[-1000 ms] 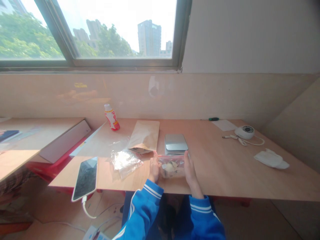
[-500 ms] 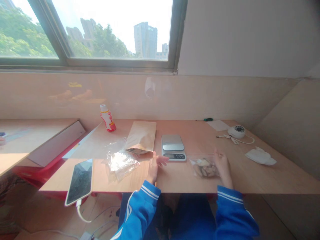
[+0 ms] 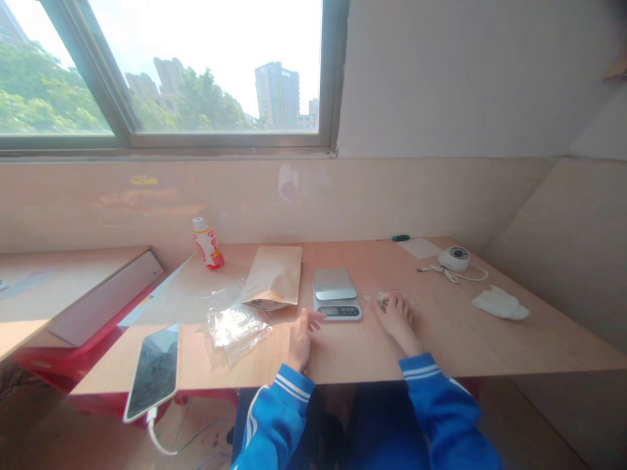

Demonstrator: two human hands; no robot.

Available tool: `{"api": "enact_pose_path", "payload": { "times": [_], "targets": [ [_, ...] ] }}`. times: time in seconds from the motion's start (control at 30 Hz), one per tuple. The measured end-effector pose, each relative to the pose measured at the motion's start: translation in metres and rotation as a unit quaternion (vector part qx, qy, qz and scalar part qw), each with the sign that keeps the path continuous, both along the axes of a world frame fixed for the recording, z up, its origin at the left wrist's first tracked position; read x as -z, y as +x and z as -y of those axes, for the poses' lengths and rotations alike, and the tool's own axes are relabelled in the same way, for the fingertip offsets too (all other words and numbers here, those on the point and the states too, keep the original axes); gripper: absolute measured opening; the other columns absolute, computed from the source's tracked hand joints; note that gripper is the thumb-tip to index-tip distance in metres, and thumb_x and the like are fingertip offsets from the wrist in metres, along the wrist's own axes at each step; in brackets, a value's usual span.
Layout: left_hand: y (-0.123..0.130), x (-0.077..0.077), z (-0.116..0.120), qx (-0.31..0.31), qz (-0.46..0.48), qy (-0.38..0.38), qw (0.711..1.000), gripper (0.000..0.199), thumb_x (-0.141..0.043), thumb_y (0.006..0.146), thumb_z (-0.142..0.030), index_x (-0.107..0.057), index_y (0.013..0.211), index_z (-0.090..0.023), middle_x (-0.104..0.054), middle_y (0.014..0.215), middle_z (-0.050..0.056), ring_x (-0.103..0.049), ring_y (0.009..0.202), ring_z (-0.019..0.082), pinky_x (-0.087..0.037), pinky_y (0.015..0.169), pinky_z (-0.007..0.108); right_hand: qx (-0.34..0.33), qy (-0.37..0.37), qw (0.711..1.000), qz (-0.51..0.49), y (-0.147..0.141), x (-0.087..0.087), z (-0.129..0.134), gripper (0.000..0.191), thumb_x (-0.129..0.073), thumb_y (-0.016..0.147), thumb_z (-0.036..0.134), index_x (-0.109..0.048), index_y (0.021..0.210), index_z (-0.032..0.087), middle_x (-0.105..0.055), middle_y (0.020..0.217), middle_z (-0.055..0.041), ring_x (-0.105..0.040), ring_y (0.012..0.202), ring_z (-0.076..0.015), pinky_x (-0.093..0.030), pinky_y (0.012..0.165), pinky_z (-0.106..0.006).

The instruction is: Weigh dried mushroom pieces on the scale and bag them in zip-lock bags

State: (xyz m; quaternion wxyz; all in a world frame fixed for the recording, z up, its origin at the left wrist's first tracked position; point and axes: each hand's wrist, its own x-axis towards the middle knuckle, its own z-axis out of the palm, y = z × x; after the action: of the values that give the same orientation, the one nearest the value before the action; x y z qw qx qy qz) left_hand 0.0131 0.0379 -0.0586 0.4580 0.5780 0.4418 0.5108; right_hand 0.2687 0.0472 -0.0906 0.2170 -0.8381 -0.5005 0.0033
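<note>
My right hand [image 3: 398, 320] lies palm down with fingers spread over a clear plastic bag [image 3: 368, 297] of brownish-white pieces, and covers most of it. Just left of that bag is a white digital kitchen scale [image 3: 349, 312] with a bare metal plate; its display is lit but too blurred to read. My left hand [image 3: 301, 338] rests on its side on the tabletop, fingers loosely stretched toward the scale's front corner, holding nothing. Behind it lies a brown paper pouch [image 3: 275, 277], its mouth slightly parted toward me. Crumpled clear plastic bags [image 3: 236, 331] lie left of my hand.
A red-and-white bottle [image 3: 208, 245] stands at the back left. A phone [image 3: 154, 365] with a plugged-in cable overhangs the front-left table edge. To the right are a round white device [image 3: 454, 259] with a cord, a crumpled white tissue [image 3: 499, 303], paper [image 3: 420, 248] and a green-handled tool [image 3: 400, 237].
My right hand has let go of the bag's right edge and moved left onto it. The bag now lies farther back, beside the scale. My left hand has stayed nearly in place.
</note>
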Motion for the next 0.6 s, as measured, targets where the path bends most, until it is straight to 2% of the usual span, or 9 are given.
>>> {"api": "enact_pose_path", "payload": {
  "times": [0.1, 0.2, 0.27, 0.3, 0.37, 0.43, 0.5, 0.53, 0.6],
  "targets": [
    [-0.009, 0.004, 0.003, -0.058, -0.042, 0.062, 0.996, 0.038, -0.041, 0.090, -0.044, -0.065, 0.103, -0.017, -0.067, 0.096, 0.009, -0.061, 0.083, 0.020, -0.047, 0.076, 0.034, -0.024, -0.012, 0.999, -0.046, 0.011, -0.015, -0.026, 0.065, -0.039, 0.089, 0.046, -0.032, 0.141, 0.007, -0.029, 0.148, -0.0259, -0.021, 0.139, -0.0412, -0.020, 0.107, -0.062],
    [-0.033, 0.004, 0.000, -0.156, -0.136, 0.124, 0.970, 0.032, -0.048, 0.086, -0.028, -0.057, 0.115, -0.018, -0.061, 0.110, 0.011, -0.058, 0.100, 0.023, -0.047, 0.087, 0.038, -0.053, 0.098, 0.992, -0.051, -0.005, -0.022, -0.027, 0.066, -0.038, 0.089, 0.047, -0.029, 0.143, 0.009, -0.023, 0.151, -0.0248, -0.009, 0.142, -0.0400, -0.013, 0.107, -0.065],
    [-0.055, -0.001, -0.007, -0.218, -0.213, 0.168, 0.937, 0.035, -0.045, 0.085, -0.020, -0.056, 0.118, -0.018, -0.060, 0.113, 0.012, -0.055, 0.109, 0.025, -0.042, 0.095, 0.042, -0.138, 0.199, 0.968, -0.061, -0.034, -0.026, -0.015, 0.062, -0.038, 0.091, 0.045, -0.030, 0.142, 0.012, -0.027, 0.150, -0.0223, -0.014, 0.142, -0.0345, -0.019, 0.109, -0.061],
    [-0.066, -0.004, -0.012, -0.237, -0.257, 0.179, 0.920, 0.038, -0.044, 0.083, -0.015, -0.056, 0.119, -0.018, -0.059, 0.115, 0.013, -0.053, 0.112, 0.026, -0.040, 0.099, 0.044, -0.204, 0.228, 0.948, -0.084, -0.054, -0.028, -0.008, 0.056, -0.038, 0.091, 0.043, -0.034, 0.140, 0.014, -0.032, 0.147, -0.0201, -0.023, 0.140, -0.0309, -0.025, 0.110, -0.057],
    [-0.087, -0.013, -0.027, -0.243, -0.351, 0.172, 0.888, 0.046, -0.045, 0.079, -0.009, -0.056, 0.122, -0.020, -0.055, 0.127, 0.013, -0.048, 0.120, 0.028, -0.036, 0.102, 0.046, -0.319, 0.233, 0.908, -0.142, -0.098, -0.033, 0.007, 0.046, -0.040, 0.093, 0.036, -0.041, 0.135, 0.020, -0.044, 0.140, -0.0141, -0.038, 0.133, -0.0249, -0.034, 0.109, -0.048],
    [-0.104, -0.021, -0.044, -0.241, -0.429, 0.150, 0.858, 0.055, -0.046, 0.074, -0.006, -0.055, 0.126, -0.022, -0.049, 0.139, 0.011, -0.042, 0.128, 0.030, -0.031, 0.105, 0.048, -0.439, 0.216, 0.855, -0.169, -0.143, -0.036, 0.018, 0.039, -0.039, 0.093, 0.028, -0.048, 0.130, 0.021, -0.053, 0.132, -0.0119, -0.047, 0.126, -0.0226, -0.041, 0.106, -0.044],
    [-0.117, -0.027, -0.059, -0.223, -0.465, 0.141, 0.845, 0.055, -0.044, 0.073, -0.004, -0.058, 0.122, -0.023, -0.055, 0.134, 0.010, -0.041, 0.130, 0.030, -0.025, 0.107, 0.052, -0.521, 0.195, 0.812, -0.177, -0.181, -0.036, 0.022, 0.039, -0.035, 0.093, 0.020, -0.053, 0.127, 0.017, -0.057, 0.128, -0.0122, -0.050, 0.124, -0.0215, -0.043, 0.105, -0.042],
    [-0.122, -0.030, -0.065, -0.202, -0.469, 0.133, 0.849, 0.049, -0.043, 0.074, -0.006, -0.063, 0.116, -0.024, -0.062, 0.126, 0.009, -0.047, 0.125, 0.030, -0.023, 0.107, 0.053, -0.535, 0.194, 0.804, -0.172, -0.197, -0.034, 0.021, 0.039, -0.035, 0.092, 0.018, -0.055, 0.125, 0.016, -0.059, 0.126, -0.0129, -0.051, 0.123, -0.0221, -0.044, 0.104, -0.043],
    [-0.127, -0.037, -0.073, -0.153, -0.458, 0.135, 0.865, 0.040, -0.043, 0.077, -0.011, -0.069, 0.102, -0.028, -0.072, 0.108, 0.005, -0.057, 0.114, 0.028, -0.021, 0.109, 0.053, -0.539, 0.180, 0.808, -0.155, -0.221, -0.030, 0.016, 0.041, -0.036, 0.090, 0.013, -0.054, 0.127, 0.014, -0.058, 0.129, -0.0140, -0.049, 0.125, -0.0233, -0.044, 0.105, -0.043]
  ]
}}
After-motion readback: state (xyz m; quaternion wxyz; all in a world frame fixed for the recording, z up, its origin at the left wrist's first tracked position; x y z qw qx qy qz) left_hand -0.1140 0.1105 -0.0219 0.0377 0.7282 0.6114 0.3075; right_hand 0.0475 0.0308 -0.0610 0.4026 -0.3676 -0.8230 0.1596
